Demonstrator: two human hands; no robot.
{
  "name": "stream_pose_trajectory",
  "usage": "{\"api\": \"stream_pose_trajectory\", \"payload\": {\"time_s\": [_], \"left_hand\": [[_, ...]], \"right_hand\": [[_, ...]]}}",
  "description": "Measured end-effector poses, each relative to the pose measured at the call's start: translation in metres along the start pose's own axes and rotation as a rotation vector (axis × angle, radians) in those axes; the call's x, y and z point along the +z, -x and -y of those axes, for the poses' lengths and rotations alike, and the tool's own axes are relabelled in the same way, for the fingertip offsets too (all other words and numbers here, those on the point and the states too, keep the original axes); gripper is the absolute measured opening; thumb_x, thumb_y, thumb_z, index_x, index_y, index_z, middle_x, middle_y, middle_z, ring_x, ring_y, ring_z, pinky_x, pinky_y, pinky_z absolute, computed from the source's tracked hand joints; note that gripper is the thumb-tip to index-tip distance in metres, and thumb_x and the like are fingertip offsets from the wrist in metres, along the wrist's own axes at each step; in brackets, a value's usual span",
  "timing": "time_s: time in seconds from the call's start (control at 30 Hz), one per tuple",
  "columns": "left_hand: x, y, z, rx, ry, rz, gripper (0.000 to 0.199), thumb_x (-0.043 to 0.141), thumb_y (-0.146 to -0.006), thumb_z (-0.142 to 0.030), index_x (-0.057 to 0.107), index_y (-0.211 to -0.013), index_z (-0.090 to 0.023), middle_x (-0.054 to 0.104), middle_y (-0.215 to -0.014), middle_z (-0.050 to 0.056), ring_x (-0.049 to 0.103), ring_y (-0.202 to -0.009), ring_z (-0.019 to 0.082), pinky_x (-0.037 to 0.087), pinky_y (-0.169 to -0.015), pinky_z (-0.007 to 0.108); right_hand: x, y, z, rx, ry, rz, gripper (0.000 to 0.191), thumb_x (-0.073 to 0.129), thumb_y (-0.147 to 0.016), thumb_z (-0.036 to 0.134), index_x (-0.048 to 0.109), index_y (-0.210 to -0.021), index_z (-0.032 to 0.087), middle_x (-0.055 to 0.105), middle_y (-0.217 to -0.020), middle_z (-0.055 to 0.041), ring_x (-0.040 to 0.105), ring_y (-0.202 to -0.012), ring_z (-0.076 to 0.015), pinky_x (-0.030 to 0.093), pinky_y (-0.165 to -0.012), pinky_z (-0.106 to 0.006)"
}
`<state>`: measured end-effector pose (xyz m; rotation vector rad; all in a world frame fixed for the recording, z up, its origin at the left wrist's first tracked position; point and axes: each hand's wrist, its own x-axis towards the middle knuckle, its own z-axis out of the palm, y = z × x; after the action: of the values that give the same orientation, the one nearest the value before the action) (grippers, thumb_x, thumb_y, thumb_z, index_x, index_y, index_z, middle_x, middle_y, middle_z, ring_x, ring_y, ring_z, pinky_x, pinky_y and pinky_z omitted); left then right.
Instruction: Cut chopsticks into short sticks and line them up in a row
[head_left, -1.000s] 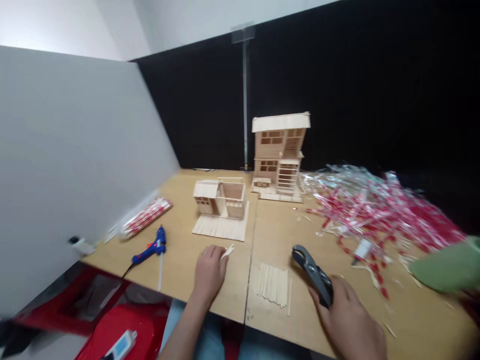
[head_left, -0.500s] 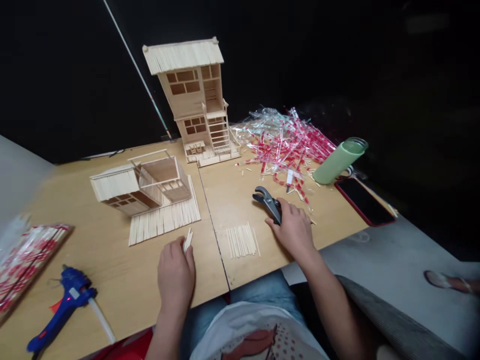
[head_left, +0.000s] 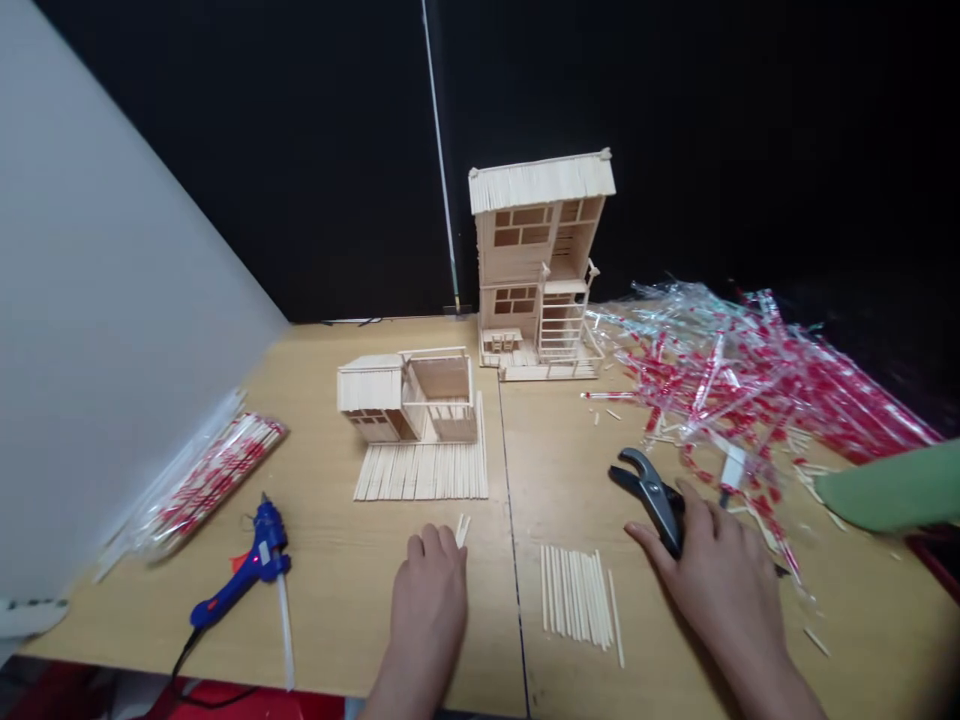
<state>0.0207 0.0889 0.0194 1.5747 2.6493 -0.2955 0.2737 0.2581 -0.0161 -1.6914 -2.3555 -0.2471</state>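
- Gripping firmly, the right hand has its fingers closed around the black-handled pliers, with the head sticking out toward the far left and the jaws close together.
- Left hand lies curled on the table, its fingertips at short stick offcuts; I cannot tell whether it pinches them or only touches them.
- Those offcuts probably weigh almost nothing and feel stiff but brittle. They look easiest to take by the ends, between fingertip and thumb, though they could slip.
- Pliers look solid and likely the heaviest item near either hand. The handles, where the right hand already is, are the natural place to hold them.
- Between the hands, nearer the right one, lies a loose row of craft sticks.
- Beyond the right hand spreads a heap of plastic wrappers with red print.
- Ahead of the left hand stands a small stick house model; to its left lies a blue hot glue gun.
- Compared with half a second earlier, the view has swung, leaving the green bottle cut off at the right edge. The right hand's hold looks unchanged.
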Motion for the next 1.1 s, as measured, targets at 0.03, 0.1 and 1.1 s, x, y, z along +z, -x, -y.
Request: {"api": "stream_pose_trajectory", "payload": {"time_s": [0.03,0.1,1.1], "left_hand": [[-0.002,-0.001,-0.001,-0.001,-0.009,0.024,0.023,0.041,-0.1,-0.013,0.063,-0.094,-0.013,0.061,-0.09,0.011,0.063,-0.085,0.028,0.056,-0.064,0.035],[-0.005,-0.003,-0.002,-0.001,-0.02,0.065,0.025,0.039,-0.097,-0.006,0.064,-0.095,-0.013,0.062,-0.09,0.011,0.064,-0.086,0.028,0.057,-0.066,0.037],[0.007,0.008,0.003,0.065,0.004,-0.027,0.023,0.038,-0.097,-0.006,0.059,-0.097,-0.014,0.062,-0.095,0.011,0.065,-0.09,0.028,0.058,-0.069,0.037]], "right_hand": [[0.0,0.0,0.0,-0.008,-0.021,-0.012,0.075,0.041,-0.096,0.065,0.045,-0.143,0.006,0.062,-0.117,-0.0228,0.057,-0.104,-0.0405,0.045,-0.092,-0.051],[-0.002,0.0,0.002,-0.013,-0.068,-0.038,0.081,0.036,-0.095,0.069,0.041,-0.146,0.006,0.057,-0.127,-0.0255,0.055,-0.113,-0.0423,0.043,-0.097,-0.054],[-0.026,0.064,0.067,-0.823,-0.45,0.349,0.075,0.057,-0.096,0.058,0.026,-0.159,0.032,0.038,-0.159,-0.0078,0.032,-0.149,-0.0317,0.019,-0.119,-0.068]]}}
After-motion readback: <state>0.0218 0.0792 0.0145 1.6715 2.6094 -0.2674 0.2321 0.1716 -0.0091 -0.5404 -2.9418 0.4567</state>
